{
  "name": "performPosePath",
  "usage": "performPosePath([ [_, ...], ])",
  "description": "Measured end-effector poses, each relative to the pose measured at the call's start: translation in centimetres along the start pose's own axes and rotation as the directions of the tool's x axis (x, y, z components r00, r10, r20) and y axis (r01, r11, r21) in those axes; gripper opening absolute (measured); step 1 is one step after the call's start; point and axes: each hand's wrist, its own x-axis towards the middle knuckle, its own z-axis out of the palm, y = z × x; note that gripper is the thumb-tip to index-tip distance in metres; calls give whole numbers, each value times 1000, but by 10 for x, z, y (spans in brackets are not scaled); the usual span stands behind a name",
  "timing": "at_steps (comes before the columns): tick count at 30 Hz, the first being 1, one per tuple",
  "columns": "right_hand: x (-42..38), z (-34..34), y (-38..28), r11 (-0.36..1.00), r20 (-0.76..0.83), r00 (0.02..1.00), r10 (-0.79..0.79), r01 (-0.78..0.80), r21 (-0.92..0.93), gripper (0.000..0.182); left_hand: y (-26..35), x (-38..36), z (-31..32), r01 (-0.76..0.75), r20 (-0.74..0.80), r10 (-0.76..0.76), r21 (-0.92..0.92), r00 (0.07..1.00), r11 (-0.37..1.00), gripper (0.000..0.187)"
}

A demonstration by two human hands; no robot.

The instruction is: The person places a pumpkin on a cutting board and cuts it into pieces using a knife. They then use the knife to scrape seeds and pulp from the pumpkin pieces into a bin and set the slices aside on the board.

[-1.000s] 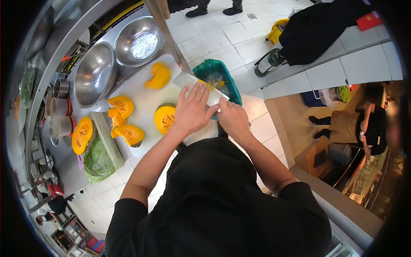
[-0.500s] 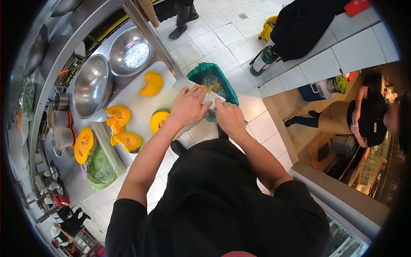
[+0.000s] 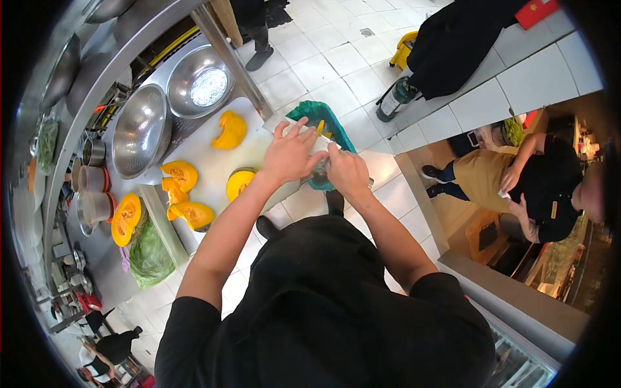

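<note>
My right hand (image 3: 348, 171) is closed around the handle of a knife, whose pale blade (image 3: 279, 124) reaches left beneath my left hand. My left hand (image 3: 291, 152) has its fingers spread over the blade near the cutting board's right edge. Just beyond, a green-lined bin (image 3: 343, 137) holds orange scraps (image 3: 321, 128). On the white cutting board (image 3: 204, 152) lie a curved squash piece (image 3: 229, 130), a squash piece (image 3: 240, 183) by my left forearm and cut wedges (image 3: 193, 213) at the left.
Two metal bowls, a perforated one (image 3: 139, 132) and a shinier one (image 3: 199, 81), stand behind the board. A squash half (image 3: 127, 220) and bagged greens (image 3: 151, 255) lie left. A metal post (image 3: 239, 61) rises near the bin. A co-worker (image 3: 517, 181) stands at the right.
My left hand's fingers have lifted and spread on the blade. Orange scraps now stand higher at the bin. The co-worker at the right has shifted position, with both hands together.
</note>
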Motion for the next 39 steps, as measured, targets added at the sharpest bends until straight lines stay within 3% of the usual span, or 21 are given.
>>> performPosePath([
  [2,1,-4,-3,999,-7,1000,-30,30,30,15,2,-2,5,-93,-72,95,32,993,995,72],
  [6,2,-3,-9,995,23,999,-28,26,95,20,-4,5,-1,-120,-152,125,41,980,992,71],
  [8,4,-8,-17,989,122,986,117,-127,76,29,-8,-5,-30,-40,-454,28,-17,891,999,59],
  [9,2,-9,-19,989,123,987,106,-118,87,29,-16,-16,-35,-27,-451,19,-11,892,1000,59],
  [11,-5,-13,-17,980,106,989,100,-116,164,37,-37,-52,-40,39,-596,-329,-446,733,894,46],
  [13,-9,-19,-22,974,82,995,51,-68,215,39,-53,-91,-16,143,-540,-591,-654,600,743,32],
  [14,-11,-19,-25,976,34,999,33,-39,212,40,-47,-102,-8,144,-544,-592,-653,595,744,32],
  [16,-13,-21,-37,978,-13,1000,2,1,210,40,-33,-121,2,152,-278,-752,-882,598,447,36],
  [17,-12,-24,-46,913,86,989,117,-141,383,39,-26,-122,4,152,-282,-759,-883,587,445,36],
  [18,-10,-26,-54,803,202,957,206,-284,525,39,-17,-119,3,-62,-155,-801,-987,578,146,45],
  [19,-10,-27,-60,807,200,961,189,-268,526,39,-11,-115,2,-272,-28,-800,-947,599,-171,54],
  [20,-11,-28,-65,807,168,971,168,-234,542,38,-8,-111,1,-284,-34,-810,-944,585,-166,54],
  [21,-12,-28,-68,806,139,979,147,-200,557,37,-7,-107,0,-391,-47,-691,-851,721,-350,65],
  [22,-11,-27,-70,850,3,998,66,-58,523,32,-6,-106,0,-442,-100,-551,-721,829,-534,76],
  [23,-8,-29,-72,852,5,999,52,-47,522,32,-5,-104,-1,-453,-104,-561,-717,822,-530,76],
  [25,-3,-38,-77,882,-116,992,-43,93,462,29,-3,-102,-5,-421,-195,-433,-740,880,-524,90],
  [29,1,-40,-80,879,-168,983,-76,145,454,29,4,-105,-21,-434,-179,-443,-685,878,-584,93],
  [31,0,-44,-82,874,-189,974,-124,197,444,31,7,-107,-24,-475,-249,-426,-660,869,-582,93],
  [39,-2,-41,-86,873,-195,971,-138,212,440,33,10,-110,-24,-482,-238,-446,-654,863,-583,90],
])
